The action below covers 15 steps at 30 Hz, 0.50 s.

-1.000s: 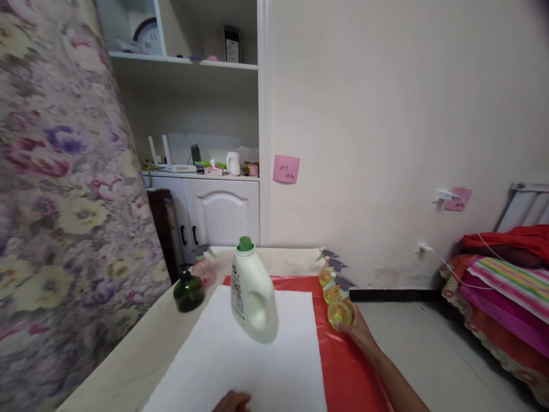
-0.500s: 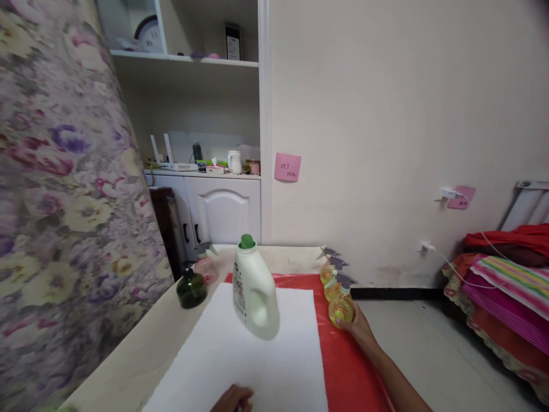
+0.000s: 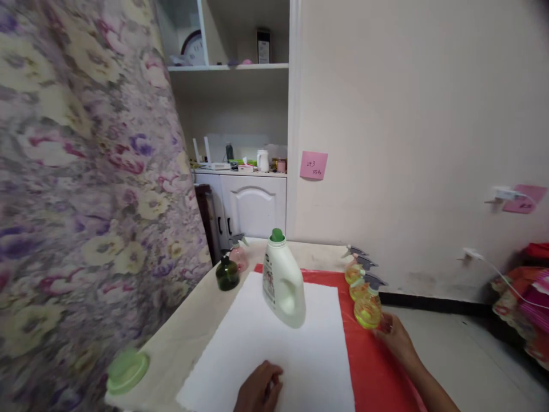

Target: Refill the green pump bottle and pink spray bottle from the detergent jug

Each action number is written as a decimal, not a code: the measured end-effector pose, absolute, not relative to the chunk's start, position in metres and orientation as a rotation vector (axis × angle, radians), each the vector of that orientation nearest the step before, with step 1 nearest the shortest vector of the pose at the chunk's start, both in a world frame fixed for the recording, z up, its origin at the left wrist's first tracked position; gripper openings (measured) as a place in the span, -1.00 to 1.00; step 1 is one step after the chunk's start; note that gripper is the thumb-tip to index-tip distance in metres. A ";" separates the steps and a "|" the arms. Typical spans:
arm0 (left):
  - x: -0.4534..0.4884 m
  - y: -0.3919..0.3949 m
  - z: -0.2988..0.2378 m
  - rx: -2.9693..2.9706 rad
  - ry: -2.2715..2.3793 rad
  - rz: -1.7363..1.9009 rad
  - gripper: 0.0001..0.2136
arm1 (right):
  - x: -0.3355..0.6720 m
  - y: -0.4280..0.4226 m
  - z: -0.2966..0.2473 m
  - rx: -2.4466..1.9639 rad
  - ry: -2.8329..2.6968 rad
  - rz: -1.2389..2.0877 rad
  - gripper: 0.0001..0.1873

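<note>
My right hand (image 3: 393,336) is beside the front spray bottle (image 3: 368,309), which holds yellow liquid and stands upright on the red sheet. Its thumb and fingers are apart at the bottle's right side, and whether a fingertip still touches it I cannot tell. Two similar spray bottles (image 3: 354,270) line up behind. Low over the white sheet (image 3: 309,355) is my left hand (image 3: 259,386), fingers curled in; what they hold, if anything, is hidden. A pale green detergent jug (image 3: 283,280) with a green spout stands uncapped on the white sheet.
On the left of the table are a dark green bottle (image 3: 227,274), a pink spray bottle (image 3: 239,256) and a light green lid-like object (image 3: 127,371) at the near edge. A floral curtain (image 3: 107,200) hangs left. White cabinet doors (image 3: 253,206) and a wall stand behind.
My right hand has loosened from the front spray bottle and drawn slightly right. My left hand has come further into view. The whole view has swung left, showing the green lid-like object.
</note>
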<state>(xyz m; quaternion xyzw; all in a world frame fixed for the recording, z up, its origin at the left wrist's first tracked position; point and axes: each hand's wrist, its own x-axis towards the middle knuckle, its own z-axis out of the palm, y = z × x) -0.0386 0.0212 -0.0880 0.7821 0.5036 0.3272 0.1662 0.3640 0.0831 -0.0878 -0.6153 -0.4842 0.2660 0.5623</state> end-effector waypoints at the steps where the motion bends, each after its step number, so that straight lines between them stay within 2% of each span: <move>1: -0.038 0.020 -0.088 2.227 1.442 0.908 -0.87 | 0.365 0.077 -0.085 -1.501 -1.155 0.584 -0.74; 3: -0.037 0.018 -0.086 2.217 1.454 0.878 -0.84 | 0.361 0.063 -0.080 -1.563 -1.221 0.532 -0.86; 5: -0.034 0.015 -0.083 2.206 1.466 0.870 -0.80 | 0.344 0.048 -0.073 -1.571 -1.306 0.527 -0.84; 10: -0.031 0.010 -0.077 2.215 1.490 0.881 -0.77 | 0.260 0.007 -0.073 -1.414 -1.674 0.513 -0.72; 13: -0.039 0.010 -0.079 2.242 1.503 0.905 -0.78 | 0.212 -0.002 -0.097 -1.267 -1.999 0.434 -0.62; 15: -0.050 0.011 -0.086 2.345 1.560 0.917 -0.72 | 0.193 0.002 -0.121 -1.196 -2.187 0.368 -0.47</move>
